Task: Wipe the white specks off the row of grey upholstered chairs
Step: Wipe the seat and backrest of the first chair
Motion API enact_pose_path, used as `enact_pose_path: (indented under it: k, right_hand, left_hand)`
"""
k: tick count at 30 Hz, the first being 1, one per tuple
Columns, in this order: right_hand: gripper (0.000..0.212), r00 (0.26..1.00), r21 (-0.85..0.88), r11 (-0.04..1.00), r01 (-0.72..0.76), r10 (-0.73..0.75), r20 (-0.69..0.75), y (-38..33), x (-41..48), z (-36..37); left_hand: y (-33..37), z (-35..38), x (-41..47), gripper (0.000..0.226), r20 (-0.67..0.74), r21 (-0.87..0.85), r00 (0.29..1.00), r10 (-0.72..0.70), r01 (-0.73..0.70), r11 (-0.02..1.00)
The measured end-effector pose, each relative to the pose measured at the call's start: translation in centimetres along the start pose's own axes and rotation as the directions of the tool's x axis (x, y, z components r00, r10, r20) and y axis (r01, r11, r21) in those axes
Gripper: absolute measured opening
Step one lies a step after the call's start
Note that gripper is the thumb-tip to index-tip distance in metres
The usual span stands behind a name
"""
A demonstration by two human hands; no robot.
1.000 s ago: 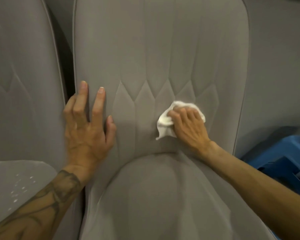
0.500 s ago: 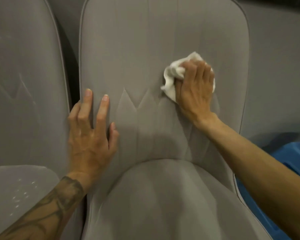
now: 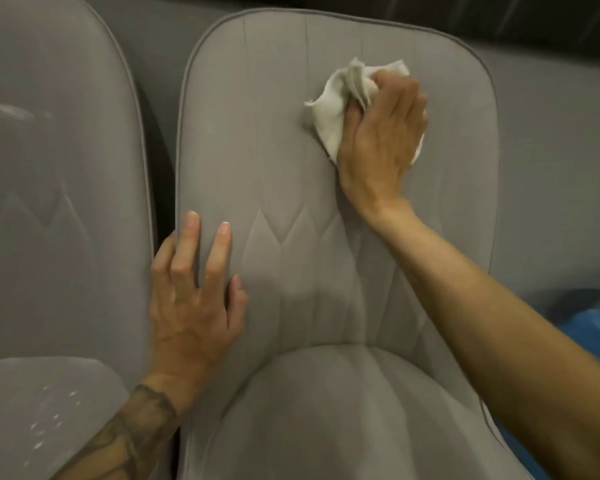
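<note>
Right hand: the right hand (image 3: pixel 381 133) is in the upper right of the frame, fingers curled round a bunched white cloth (image 3: pixel 329 112) and pressing it against the upper backrest of the centre chair (image 3: pixel 257 133).
Left hand: the left hand (image 3: pixel 191 299) lies flat with its fingers spread on the same backrest, at its left edge, bracing and holding nothing.
Task's thing: the white specks (image 3: pixel 49 420) are scattered on the seat of the left chair (image 3: pixel 49 220), in the lower left corner of the frame. A pale streak (image 3: pixel 7 110) also shows high on that chair's backrest.
Key relation: the specks lie down and to the left of both hands, across the gap between the chairs. The left hand is near them, while the cloth hand is well apart, diagonally opposite.
Long axis: the scatter runs roughly top to bottom, slanting down-left.
Next move, as a judgement: the cloth must cross leftward and downward.
Writing: no brand, label or text can be read. The forearm tattoo (image 3: pixel 132 431) shows no legible words.
</note>
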State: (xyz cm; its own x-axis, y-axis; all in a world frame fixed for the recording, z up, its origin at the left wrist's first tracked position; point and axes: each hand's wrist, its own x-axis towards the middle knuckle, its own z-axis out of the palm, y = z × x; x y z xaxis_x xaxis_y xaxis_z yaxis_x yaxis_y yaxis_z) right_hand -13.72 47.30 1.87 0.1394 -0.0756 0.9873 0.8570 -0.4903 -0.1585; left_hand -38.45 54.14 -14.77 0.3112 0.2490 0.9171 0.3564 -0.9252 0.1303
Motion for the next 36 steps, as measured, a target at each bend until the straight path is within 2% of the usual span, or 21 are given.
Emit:
enact_pose_path:
  k: [2, 4, 6, 8, 11, 14, 16, 19, 21, 24, 27, 30, 32, 34, 35, 36]
  right_hand:
    - [0.025, 0.997, 0.030, 0.999, 0.017, -0.019, 0.071, -1.0, -2.2, -0.7]
    - [0.024, 0.954, 0.093, 0.984, 0.153, -0.172, 0.248, -1.0, -6.0, -2.5]
    - [0.021, 0.886, 0.139, 0.947, 0.290, -0.321, 0.336, 0.0, -7.1, -3.9]
    - [0.021, 0.893, 0.118, 0.944, 0.310, -0.331, 0.305, 0.3, -4.5, -3.6]
    - [0.021, 0.975, 0.045, 0.985, 0.166, -0.171, 0.140, -1.0, 1.4, -0.8]
    - [0.023, 0.997, 0.020, 0.998, 0.055, -0.056, 0.058, -2.6, 2.5, 0.2]
    - [0.025, 0.980, 0.083, 0.990, 0.115, -0.127, 0.153, -2.8, -1.0, -1.0]
    - [0.024, 0.875, 0.160, 0.934, 0.318, -0.354, 0.330, -1.8, -6.7, -3.8]
    - [0.025, 0.867, 0.142, 0.928, 0.345, -0.373, 0.330, -1.4, -5.8, -4.0]
    - [0.025, 0.961, 0.083, 0.983, 0.164, -0.179, 0.213, -3.2, -0.5, -1.3]
    - [0.025, 0.992, 0.088, 0.995, 0.045, -0.055, 0.112, -5.4, 1.5, 0.3]
    - [0.030, 0.952, 0.185, 0.967, 0.174, -0.213, 0.219, -5.0, -5.2, -1.5]
    - [0.032, 0.868, 0.252, 0.929, 0.269, -0.348, 0.355, -2.7, -10.9, -4.0]
    - [0.036, 0.799, 0.263, 0.903, 0.340, -0.425, 0.425, -0.3, -13.4, -5.7]
    - [0.038, 0.795, 0.249, 0.901, 0.354, -0.431, 0.427, 0.5, -12.9, -5.7]
    - [0.037, 0.821, 0.219, 0.914, 0.340, -0.403, 0.405, 0.9, -11.7, -5.2]
  left_hand:
    - [0.1, 0.0, 0.0, 0.060, -0.002, 0.002, 1.000, -0.003, 0.003, 1.000]
    - [0.2, -0.2, 0.0, 0.060, 0.007, 0.005, 1.000, -0.013, 0.013, 1.000]
    - [0.2, -0.3, 0.0, 0.062, 0.025, 0.007, 1.000, -0.016, 0.015, 1.000]
    - [0.2, -0.4, 0.0, 0.062, 0.023, 0.008, 1.000, -0.013, 0.013, 1.000]
    - [0.2, -0.3, 0.1, 0.061, 0.017, 0.014, 1.000, -0.015, 0.015, 1.000]
    - [0.2, -0.2, 0.1, 0.059, 0.010, 0.008, 1.000, -0.002, 0.002, 1.000]
    - [0.1, -0.1, 0.1, 0.060, 0.003, 0.009, 1.000, -0.002, 0.002, 1.000]
    - [0.1, -0.2, 0.1, 0.061, 0.019, 0.008, 1.000, -0.008, 0.008, 1.000]
    - [0.1, -0.3, 0.1, 0.061, 0.018, 0.007, 1.000, -0.005, 0.005, 1.000]
    - [0.1, -0.2, 0.1, 0.061, 0.017, 0.004, 1.000, -0.006, 0.006, 1.000]
    - [0.0, -0.1, 0.0, 0.061, 0.013, 0.006, 1.000, 0.001, -0.001, 1.000]
    - [-0.1, -0.1, 0.1, 0.061, 0.002, 0.012, 1.000, 0.010, -0.010, 1.000]
    - [0.0, -0.1, 0.1, 0.061, 0.005, 0.010, 1.000, 0.007, -0.007, 1.000]
    - [0.1, -0.1, 0.1, 0.061, 0.014, 0.002, 1.000, -0.003, 0.003, 1.000]
    - [0.1, -0.2, 0.1, 0.061, 0.020, -0.001, 1.000, -0.007, 0.008, 1.000]
    - [0.1, -0.2, 0.1, 0.061, 0.023, -0.002, 1.000, -0.008, 0.008, 1.000]
